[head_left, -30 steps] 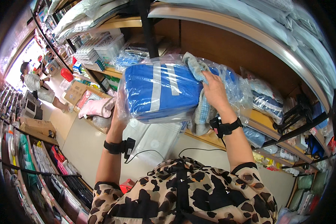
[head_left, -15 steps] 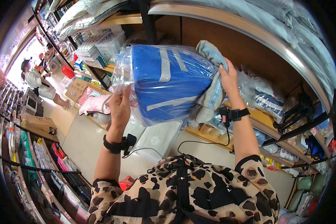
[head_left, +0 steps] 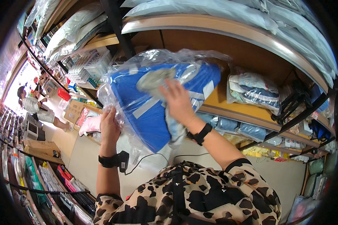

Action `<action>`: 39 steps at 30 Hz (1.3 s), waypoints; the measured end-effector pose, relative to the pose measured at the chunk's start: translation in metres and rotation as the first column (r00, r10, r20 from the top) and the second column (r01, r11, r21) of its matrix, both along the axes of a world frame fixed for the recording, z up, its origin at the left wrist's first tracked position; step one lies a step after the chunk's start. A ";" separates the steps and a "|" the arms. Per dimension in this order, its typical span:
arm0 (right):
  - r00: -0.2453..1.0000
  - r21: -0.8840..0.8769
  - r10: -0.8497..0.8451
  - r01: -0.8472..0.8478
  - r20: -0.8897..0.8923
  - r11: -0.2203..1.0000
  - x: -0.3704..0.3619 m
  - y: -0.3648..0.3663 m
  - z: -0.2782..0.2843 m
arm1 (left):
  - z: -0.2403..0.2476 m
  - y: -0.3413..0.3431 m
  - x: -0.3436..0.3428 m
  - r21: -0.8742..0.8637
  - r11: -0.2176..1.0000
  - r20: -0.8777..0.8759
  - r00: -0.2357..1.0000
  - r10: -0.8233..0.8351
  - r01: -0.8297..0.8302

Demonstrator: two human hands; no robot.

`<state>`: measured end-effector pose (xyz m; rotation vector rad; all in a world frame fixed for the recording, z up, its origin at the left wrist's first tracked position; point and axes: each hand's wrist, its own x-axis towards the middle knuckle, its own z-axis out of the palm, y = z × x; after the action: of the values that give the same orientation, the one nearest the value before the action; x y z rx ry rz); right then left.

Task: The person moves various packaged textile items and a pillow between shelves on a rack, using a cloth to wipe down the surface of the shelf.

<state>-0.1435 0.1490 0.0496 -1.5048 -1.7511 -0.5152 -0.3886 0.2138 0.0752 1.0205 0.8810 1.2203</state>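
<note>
A blue folded garment with pale grey stripes [head_left: 139, 123], wrapped in clear plastic, is tilted in front of me at shelf height. My left hand [head_left: 109, 125] pinches the clear plastic bag [head_left: 108, 98] at the package's near left side. My right hand [head_left: 179, 102] lies over the package's face, with a grey cloth [head_left: 154, 83] under its fingers. The cloth's upper part is smeared by motion, and its lower end hangs past the package's near edge. The palm side of my right hand is hidden.
A wooden shelf [head_left: 218, 103] runs behind the package, carrying a bagged stack of folded clothes [head_left: 253, 93]. Bagged goods [head_left: 229, 17] fill the shelf above. Bins of packets [head_left: 45, 183] stand at lower left; a person [head_left: 37, 107] is farther off, at left.
My right hand has moved left and nearer, from the package's right end onto its face, bringing the cloth along. The package has turned and tilted, and my left hand has come down slightly.
</note>
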 end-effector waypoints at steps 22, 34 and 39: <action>0.787 -0.276 -0.388 0.285 -0.480 0.918 0.163 0.002 -0.087 | -0.010 0.007 -0.007 0.320 0.943 -0.453 0.888 0.072 0.087; 0.650 -0.376 -0.104 -0.294 -0.752 0.879 0.212 -0.002 0.005 | -0.058 0.037 -0.052 0.278 0.953 -0.394 0.919 -0.002 0.121; 0.529 -0.344 -0.152 -0.285 -0.835 0.895 0.224 -0.010 -0.023 | -0.070 0.051 -0.055 0.261 0.953 -0.419 0.907 -0.030 0.152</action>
<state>0.0803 0.1395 0.0269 -1.5626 -1.1110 0.6804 -0.4435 0.2645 0.0048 1.5810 0.9789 1.0887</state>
